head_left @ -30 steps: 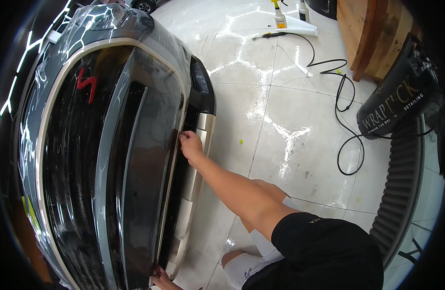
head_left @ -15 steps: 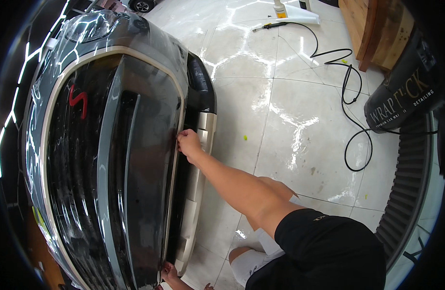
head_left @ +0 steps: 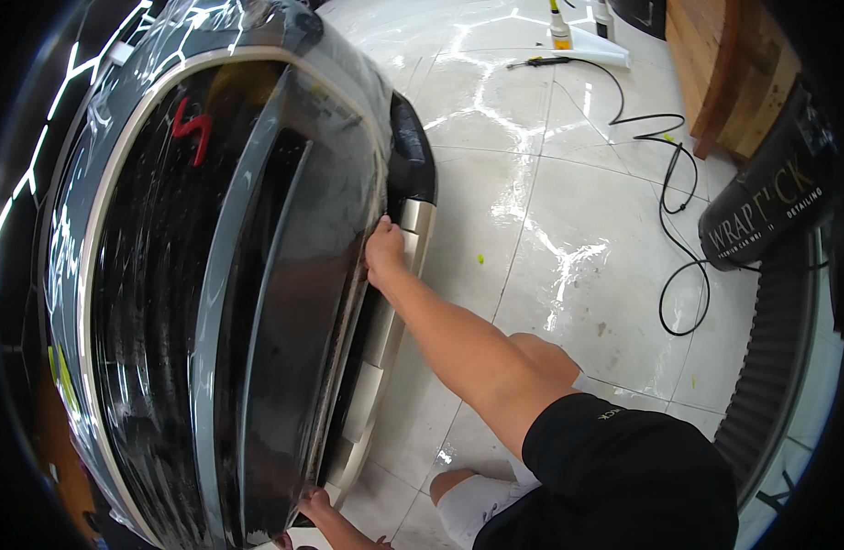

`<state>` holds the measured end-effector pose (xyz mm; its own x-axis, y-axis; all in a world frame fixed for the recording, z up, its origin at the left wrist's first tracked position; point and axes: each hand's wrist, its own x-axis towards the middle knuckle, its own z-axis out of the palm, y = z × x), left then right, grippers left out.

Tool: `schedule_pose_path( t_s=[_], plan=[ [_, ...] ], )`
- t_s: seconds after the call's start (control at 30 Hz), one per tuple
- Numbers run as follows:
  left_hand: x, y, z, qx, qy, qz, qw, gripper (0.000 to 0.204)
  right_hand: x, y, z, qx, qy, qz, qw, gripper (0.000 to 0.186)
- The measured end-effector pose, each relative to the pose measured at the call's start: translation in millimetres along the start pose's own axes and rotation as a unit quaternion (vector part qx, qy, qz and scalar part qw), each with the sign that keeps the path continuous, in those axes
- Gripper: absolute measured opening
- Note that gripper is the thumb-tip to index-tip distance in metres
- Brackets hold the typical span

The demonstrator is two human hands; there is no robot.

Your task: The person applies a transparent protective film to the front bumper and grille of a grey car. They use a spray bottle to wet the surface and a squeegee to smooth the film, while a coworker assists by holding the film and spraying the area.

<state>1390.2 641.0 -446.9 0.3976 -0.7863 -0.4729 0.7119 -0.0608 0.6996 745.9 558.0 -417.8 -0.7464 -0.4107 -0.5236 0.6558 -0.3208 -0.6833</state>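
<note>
A sheet of clear film (head_left: 316, 234) lies over the grey front end of a car (head_left: 222, 197) with a dark grille and beige trim. Along the lower border of the grille, my right hand (head_left: 385, 247) is closed, pinching the film's edge beside the beige bumper strip. Farther down that same border, my left hand (head_left: 315, 504) is closed on the film edge too, its forearm entering from the bottom. The film looks stretched and wrinkled between and above the hands. Parts of further fingers (head_left: 282, 541) show at the bottom edge; whose they are I cannot tell.
A black hose (head_left: 665, 197) with a spray lance curls across the glossy tiled floor (head_left: 578, 275). Bottles (head_left: 559, 32) stand at the far side by a white panel. A wooden cabinet (head_left: 733, 82), a black drum-like container (head_left: 761, 215) and a ribbed dark strip (head_left: 770, 367) line the right.
The view has shifted, so the car sits further right. My right hand has drawn the film edge outward from the grille border; the left hand still grips lower down.
</note>
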Motion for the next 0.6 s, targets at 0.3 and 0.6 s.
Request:
schedule_pose_path(
  t_s=[0.3,0.6],
  plan=[
    [-37.8,-28.2,13.4,-0.057,0.062,0.123,0.989,0.027,3.8,26.5,-2.7,-0.073,0.075,-0.142,0.984,0.038],
    [-79.8,-24.5,-24.4,0.008,0.094,0.123,0.988,0.035,-42.4,3.0,-22.7,0.002,-0.061,0.058,0.996,0.029]
  ],
)
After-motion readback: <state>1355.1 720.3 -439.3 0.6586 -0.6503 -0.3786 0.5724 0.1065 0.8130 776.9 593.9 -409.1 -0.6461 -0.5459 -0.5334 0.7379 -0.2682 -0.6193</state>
